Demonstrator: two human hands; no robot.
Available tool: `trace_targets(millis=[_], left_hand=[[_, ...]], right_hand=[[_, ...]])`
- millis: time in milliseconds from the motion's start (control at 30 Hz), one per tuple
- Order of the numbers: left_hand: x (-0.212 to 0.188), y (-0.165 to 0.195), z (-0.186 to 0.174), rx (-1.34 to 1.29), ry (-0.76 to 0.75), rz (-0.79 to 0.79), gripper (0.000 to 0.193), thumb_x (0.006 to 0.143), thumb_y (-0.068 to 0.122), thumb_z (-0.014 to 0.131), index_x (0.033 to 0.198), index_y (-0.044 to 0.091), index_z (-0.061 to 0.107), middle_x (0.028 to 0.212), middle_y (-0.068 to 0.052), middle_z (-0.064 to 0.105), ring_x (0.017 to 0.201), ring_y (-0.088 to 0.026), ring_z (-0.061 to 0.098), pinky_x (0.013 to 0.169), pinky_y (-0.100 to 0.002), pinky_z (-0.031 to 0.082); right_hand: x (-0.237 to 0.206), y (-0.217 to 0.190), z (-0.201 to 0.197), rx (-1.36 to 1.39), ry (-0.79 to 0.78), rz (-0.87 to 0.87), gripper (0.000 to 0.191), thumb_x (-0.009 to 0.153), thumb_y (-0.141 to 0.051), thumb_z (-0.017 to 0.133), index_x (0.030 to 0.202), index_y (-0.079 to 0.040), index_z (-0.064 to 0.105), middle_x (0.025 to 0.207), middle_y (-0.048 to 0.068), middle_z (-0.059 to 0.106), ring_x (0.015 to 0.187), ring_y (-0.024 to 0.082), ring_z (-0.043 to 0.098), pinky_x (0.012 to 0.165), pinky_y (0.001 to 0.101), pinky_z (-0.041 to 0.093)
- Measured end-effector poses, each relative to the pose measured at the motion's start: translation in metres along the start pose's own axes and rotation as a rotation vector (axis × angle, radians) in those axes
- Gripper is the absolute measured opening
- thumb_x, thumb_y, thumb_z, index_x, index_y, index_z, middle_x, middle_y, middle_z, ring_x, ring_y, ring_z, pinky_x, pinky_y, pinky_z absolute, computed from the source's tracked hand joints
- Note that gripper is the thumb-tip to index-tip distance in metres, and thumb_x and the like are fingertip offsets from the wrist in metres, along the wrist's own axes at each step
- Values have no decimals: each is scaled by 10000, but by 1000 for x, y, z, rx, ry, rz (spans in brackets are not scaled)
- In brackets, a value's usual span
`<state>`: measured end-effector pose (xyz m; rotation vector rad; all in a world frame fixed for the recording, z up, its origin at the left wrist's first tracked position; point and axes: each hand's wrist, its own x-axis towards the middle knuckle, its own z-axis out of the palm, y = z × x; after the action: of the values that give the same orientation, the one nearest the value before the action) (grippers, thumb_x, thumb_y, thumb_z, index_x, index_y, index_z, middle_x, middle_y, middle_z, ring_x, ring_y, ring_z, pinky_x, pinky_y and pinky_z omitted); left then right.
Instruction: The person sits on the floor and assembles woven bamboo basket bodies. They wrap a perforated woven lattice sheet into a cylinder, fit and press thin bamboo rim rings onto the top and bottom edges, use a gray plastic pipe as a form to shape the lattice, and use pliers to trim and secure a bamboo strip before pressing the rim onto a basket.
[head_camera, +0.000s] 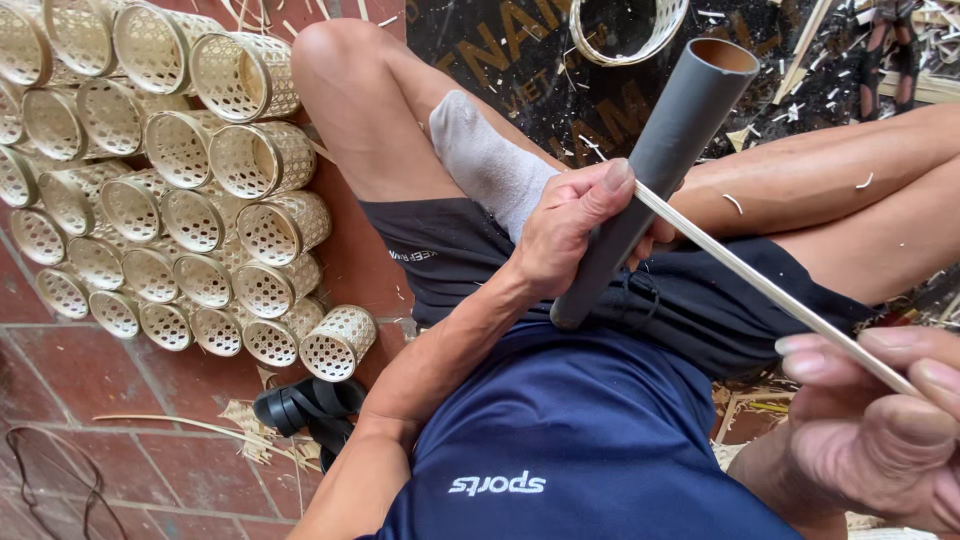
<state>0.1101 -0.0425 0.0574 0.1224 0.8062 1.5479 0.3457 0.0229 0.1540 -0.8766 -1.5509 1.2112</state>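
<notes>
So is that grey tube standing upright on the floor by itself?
No, the left hand grips the grey tube and holds it slanted over the lap, with a thin bamboo strip running from it to the right hand.

A basket-weaving workshop on a floor: stacked woven baskets fill the upper left of the frame, bamboo shavings litter the upper right, loose strips lie on red tiles at lower left.

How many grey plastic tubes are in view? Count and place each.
1. The grey plastic tube slants across the lap, gripped by the left hand, thumb pressing a thin pale bamboo strip against it. Others may be hidden.
</notes>
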Motion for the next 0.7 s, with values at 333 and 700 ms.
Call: trace_targets(millis=[333,700], left_hand=[[-11,12,1,-98,-151,94,565,1122,489,575,1166,-70,642,908,-185,699,754,-181,672,699,-304,560],[-11,11,4,0,-131,68,661,1069,584,565,1154,-65,654,871,-171,701,721,-186,679,691,-315,568]], right_hand=[[22,22,-31,30,-337,-291,349,1129,-312,589,1226,10,497,1006,238,646,771,400,711,772,501,692],[10,32,-59,53,-333,-161,293,1160,-241,588,1311,-14,482,1057,285,584,702,357,690,735,482,641]])
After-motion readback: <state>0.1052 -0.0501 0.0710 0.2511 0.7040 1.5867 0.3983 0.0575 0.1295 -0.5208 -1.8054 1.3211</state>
